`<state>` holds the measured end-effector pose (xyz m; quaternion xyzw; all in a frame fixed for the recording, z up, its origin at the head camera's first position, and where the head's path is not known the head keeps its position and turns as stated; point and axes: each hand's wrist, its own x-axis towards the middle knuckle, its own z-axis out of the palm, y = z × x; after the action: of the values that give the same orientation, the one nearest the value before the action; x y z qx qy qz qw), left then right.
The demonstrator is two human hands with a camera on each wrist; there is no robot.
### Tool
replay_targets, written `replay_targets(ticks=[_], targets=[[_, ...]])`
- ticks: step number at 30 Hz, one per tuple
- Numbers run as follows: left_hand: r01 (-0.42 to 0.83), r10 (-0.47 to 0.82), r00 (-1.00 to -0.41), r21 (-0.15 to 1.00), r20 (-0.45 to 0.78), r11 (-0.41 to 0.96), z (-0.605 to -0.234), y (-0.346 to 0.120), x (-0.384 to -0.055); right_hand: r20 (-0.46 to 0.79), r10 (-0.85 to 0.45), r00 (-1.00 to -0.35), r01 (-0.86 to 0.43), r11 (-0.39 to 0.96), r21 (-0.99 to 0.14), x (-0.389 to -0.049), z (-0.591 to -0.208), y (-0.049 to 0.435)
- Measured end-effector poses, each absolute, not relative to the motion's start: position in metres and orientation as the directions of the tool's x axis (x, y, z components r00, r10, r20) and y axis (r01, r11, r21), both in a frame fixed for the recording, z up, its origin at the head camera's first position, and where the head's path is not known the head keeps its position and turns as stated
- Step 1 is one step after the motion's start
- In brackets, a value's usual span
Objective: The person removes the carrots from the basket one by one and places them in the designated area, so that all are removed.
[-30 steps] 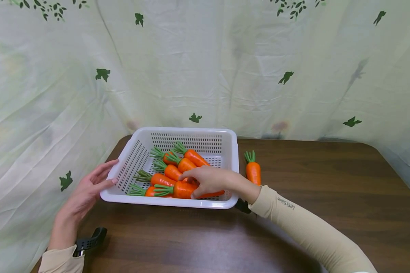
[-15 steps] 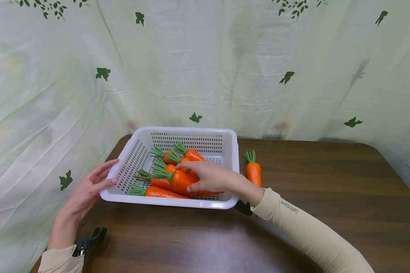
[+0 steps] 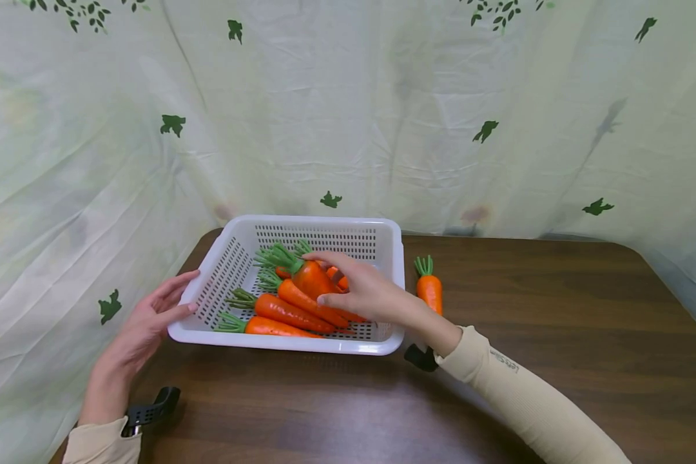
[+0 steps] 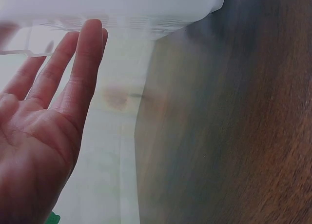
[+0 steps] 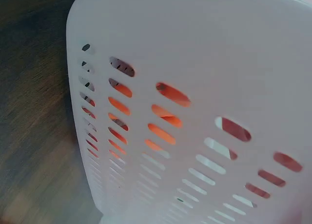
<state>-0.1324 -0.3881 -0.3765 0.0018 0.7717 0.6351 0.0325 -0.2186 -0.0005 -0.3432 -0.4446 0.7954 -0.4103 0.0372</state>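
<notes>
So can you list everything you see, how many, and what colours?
Brown wood-grain table: one, brown, across the bottom
White slotted plastic basket: one, white, on the table
Orange carrots with green tops: at least five, some partly hidden, in the basket
Held orange carrot: one, green-topped, over the others
Loose orange carrot: one, green-topped, right of the basket
Pale sheet with green prints: one, behind
Black wrist straps: two, black, one per wrist
Cream sleeves: two, cream
Left hand: one, touching basket's left edge
Right hand: one, gripping the held carrot

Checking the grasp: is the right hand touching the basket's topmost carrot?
Touching: the head view shows the right hand gripping the topmost carrot from both sides.
</notes>
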Motion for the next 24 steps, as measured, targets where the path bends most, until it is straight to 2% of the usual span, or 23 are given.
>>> replay_targets(ticks=[6, 11, 24], targets=[[-0.045, 0.041, -0.998, 0.982, -0.053, 0.185, -0.376, -0.388, -0.132, 0.359, -0.655, -0.665, -0.586, 0.159, -0.795, -0.218, -0.337, 0.006], [-0.043, 0.042, -0.998, 0.981, -0.052, 0.189, -0.377, -0.388, -0.132, 0.394, -0.567, -0.723, -0.561, 0.149, -0.814, -0.217, -0.333, 0.012], [-0.053, 0.027, -0.998, 0.978, -0.059, 0.203, -0.376, -0.386, -0.130, 0.425, -0.424, -0.800, -0.487, 0.045, -0.872, -0.212, -0.322, 0.028]])
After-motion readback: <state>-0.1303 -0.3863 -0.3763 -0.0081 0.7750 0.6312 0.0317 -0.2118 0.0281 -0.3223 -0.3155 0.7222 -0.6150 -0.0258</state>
